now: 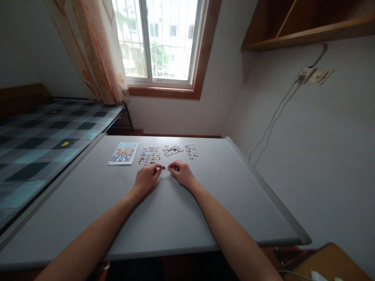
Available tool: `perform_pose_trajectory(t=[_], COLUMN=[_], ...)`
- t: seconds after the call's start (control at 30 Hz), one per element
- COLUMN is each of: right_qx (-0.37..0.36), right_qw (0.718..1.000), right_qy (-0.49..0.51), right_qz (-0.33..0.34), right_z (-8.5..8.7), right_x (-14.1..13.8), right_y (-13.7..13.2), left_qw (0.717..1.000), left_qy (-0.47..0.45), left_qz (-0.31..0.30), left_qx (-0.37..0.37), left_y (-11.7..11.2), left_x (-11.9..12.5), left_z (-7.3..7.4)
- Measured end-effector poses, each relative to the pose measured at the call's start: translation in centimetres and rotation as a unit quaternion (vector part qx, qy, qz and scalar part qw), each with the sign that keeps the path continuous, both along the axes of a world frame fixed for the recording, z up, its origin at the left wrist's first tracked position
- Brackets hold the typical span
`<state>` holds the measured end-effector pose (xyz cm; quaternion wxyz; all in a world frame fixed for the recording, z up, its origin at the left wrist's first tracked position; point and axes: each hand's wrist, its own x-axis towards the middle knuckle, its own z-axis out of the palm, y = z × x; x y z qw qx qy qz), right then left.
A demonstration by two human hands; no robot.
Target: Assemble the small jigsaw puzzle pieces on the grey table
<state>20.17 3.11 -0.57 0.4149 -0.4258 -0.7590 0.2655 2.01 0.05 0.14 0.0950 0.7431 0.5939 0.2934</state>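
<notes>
My left hand (148, 175) and my right hand (182, 172) face each other just above the table, fingertips a small gap apart. Pinched at the left fingertips is a small dark blue jigsaw puzzle piece (164, 168). The right thumb and forefinger are pressed together around a small pale piece, mostly hidden, that looks like another puzzle piece. Beyond the hands lie loose jigsaw pieces: a left group (150, 154) in rough rows, a heaped middle group (172, 150) and a right group (191, 150). A colourful printed picture sheet (123, 153) lies flat to their left.
The grey table (164, 222) has a raised edge at its right side (269, 195). A bed with a checked cover (58, 125) stands to the left. Below right is a wooden stool or chair seat (336, 263). A cable (274, 117) hangs down the right wall.
</notes>
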Motion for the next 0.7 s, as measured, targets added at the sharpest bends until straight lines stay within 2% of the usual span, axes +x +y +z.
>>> perform_pose_trajectory(t=[0.7], right_qx=[0.007], right_qw=[1.000], right_qy=[-0.002], right_qz=[0.016], right_z=[0.12], right_x=[0.12], right_y=[-0.06], left_qw=[1.000], left_qy=[-0.009], left_qz=[-0.018], left_qx=[0.001], left_y=[0.15], left_x=[-0.18], left_z=[-0.31])
